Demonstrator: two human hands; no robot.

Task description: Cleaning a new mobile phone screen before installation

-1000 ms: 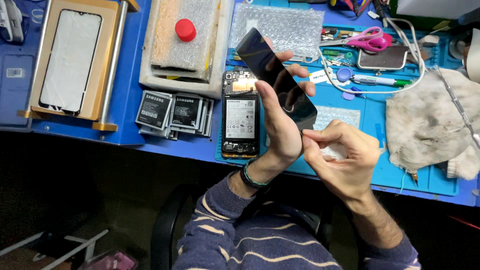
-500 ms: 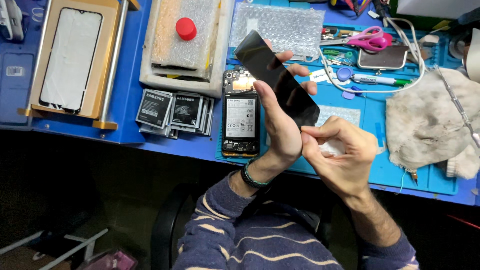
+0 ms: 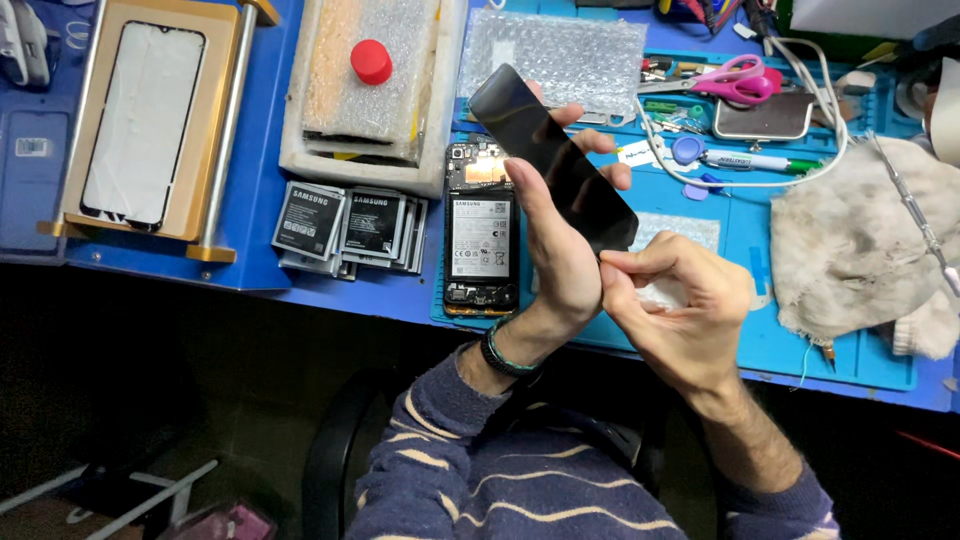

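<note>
Plainly, the left hand [image 3: 555, 245] is holding a black glass phone screen [image 3: 552, 160] up above the blue surface [image 3: 260, 265], thumb lying along the near long edge and fingertips curling over the far edge, so the hand is closed around the panel. The screen is dark, glossy and rectangular with rounded corners, tilting from upper left to lower right, its face showing only a dull sheen. The right hand [image 3: 675, 310] is pinching with thumb and forefinger drawn together at the screen's lower right corner; whether it is gripping the glass itself or something thin on it cannot be told.

Just left of the left hand, an opened phone body [image 3: 481, 235] is lying flat with its battery and boards showing, on a teal mat [image 3: 770, 340]. Further left, a stack of loose batteries [image 3: 345, 225] is sitting close to the surface's front edge, and beyond it a wooden frame [image 3: 150, 120] is holding a pale glass panel. A foam tray [image 3: 370, 90] with a red cap [image 3: 371, 61] is sitting behind the batteries. To the right, a soiled cloth [image 3: 860, 240] is covering much of the mat, with pink scissors [image 3: 725, 80] and a white cable [image 3: 800, 160] behind. The hands are working over the near edge, with open mat between the phone body and the cloth.
</note>
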